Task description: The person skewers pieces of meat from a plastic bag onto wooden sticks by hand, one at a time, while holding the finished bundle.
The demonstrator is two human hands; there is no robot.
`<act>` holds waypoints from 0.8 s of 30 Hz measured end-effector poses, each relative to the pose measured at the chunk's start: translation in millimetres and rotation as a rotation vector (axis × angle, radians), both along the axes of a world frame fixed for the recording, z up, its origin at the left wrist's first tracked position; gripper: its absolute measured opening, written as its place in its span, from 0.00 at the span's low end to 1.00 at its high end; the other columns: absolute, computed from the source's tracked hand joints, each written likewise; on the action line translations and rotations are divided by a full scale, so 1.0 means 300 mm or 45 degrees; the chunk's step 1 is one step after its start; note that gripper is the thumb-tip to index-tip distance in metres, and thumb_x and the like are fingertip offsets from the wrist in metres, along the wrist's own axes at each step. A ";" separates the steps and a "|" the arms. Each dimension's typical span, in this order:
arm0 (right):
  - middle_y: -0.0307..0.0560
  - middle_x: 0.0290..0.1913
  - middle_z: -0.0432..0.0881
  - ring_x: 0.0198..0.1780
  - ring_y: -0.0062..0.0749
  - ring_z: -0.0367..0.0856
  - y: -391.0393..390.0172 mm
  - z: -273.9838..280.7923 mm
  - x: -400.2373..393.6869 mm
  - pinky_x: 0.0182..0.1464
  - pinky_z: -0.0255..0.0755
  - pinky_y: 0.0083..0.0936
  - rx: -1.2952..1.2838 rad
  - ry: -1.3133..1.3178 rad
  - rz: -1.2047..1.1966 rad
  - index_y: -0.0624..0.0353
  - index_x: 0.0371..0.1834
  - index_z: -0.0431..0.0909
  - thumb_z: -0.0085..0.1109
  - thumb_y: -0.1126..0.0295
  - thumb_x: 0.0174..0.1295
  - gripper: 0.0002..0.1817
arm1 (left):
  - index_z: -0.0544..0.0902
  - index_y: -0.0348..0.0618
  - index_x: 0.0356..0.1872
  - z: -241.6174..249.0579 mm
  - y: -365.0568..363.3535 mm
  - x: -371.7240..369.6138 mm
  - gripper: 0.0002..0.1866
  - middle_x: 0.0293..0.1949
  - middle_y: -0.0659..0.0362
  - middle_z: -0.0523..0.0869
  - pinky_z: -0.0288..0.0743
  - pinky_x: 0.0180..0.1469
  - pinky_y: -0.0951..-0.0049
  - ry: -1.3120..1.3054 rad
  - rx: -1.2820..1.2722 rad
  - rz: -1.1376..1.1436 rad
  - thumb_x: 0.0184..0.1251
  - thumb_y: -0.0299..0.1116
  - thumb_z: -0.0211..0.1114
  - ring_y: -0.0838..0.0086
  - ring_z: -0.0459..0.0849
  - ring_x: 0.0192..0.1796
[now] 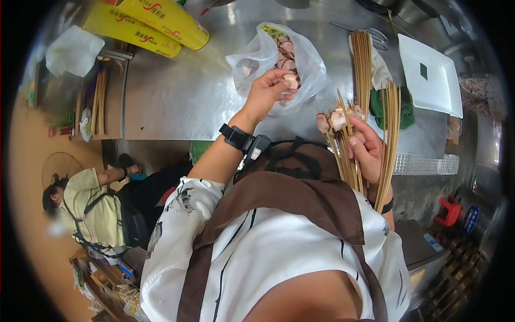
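Over an open clear plastic bag (311, 67), my left hand (263, 95) pinches a pale slice of meat (291, 81) between thumb and fingers. Reddish-brown meat slices (285, 51) lie in the bag's mouth, and its sides are crumpled outward on the metal table. To the right, my right hand (367, 147) is closed round several bamboo skewers (347, 166). Pieces of meat (338, 119) are threaded near the tips of these skewers, just above my fingers. A taller bundle of bare skewers (391, 123) runs alongside the right hand and overlaps the wrist in this view.
More bare skewers (361, 67) lie on a cloth, with scissors (379, 38) behind. A white tray (432, 75) sits at the right beside a green cloth (394, 110). Yellow boxes (161, 24) stand back left. Another person (99, 209) is at the left, below the table edge.
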State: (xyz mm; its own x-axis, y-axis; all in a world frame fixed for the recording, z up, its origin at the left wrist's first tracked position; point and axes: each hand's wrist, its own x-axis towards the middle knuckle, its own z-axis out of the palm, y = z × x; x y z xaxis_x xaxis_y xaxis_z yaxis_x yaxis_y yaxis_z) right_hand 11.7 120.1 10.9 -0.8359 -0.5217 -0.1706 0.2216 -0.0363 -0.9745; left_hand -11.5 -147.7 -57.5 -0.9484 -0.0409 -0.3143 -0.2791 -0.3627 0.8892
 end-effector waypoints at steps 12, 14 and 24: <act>0.33 0.22 0.67 0.25 0.13 0.65 0.004 -0.003 0.040 0.33 0.61 0.12 -0.001 0.042 0.017 0.62 0.61 0.60 0.46 0.75 0.62 0.23 | 0.75 0.37 0.40 0.110 0.093 0.015 0.09 0.40 0.60 0.80 0.74 0.46 0.76 0.080 -0.176 -0.056 0.58 0.23 0.60 0.78 0.79 0.36; 0.33 0.22 0.67 0.25 0.13 0.64 0.005 -0.004 0.045 0.32 0.61 0.12 -0.014 0.039 0.007 0.62 0.61 0.60 0.46 0.75 0.62 0.23 | 0.76 0.37 0.40 0.119 0.100 0.013 0.09 0.39 0.59 0.81 0.74 0.46 0.76 0.121 -0.298 -0.083 0.58 0.25 0.60 0.78 0.79 0.37; 0.33 0.22 0.67 0.26 0.13 0.65 0.006 0.010 0.072 0.31 0.62 0.12 -0.010 0.068 0.037 0.61 0.62 0.60 0.45 0.75 0.62 0.22 | 0.74 0.34 0.49 0.193 0.178 0.018 0.14 0.39 0.57 0.81 0.76 0.46 0.75 0.138 0.028 -0.077 0.64 0.29 0.56 0.71 0.81 0.44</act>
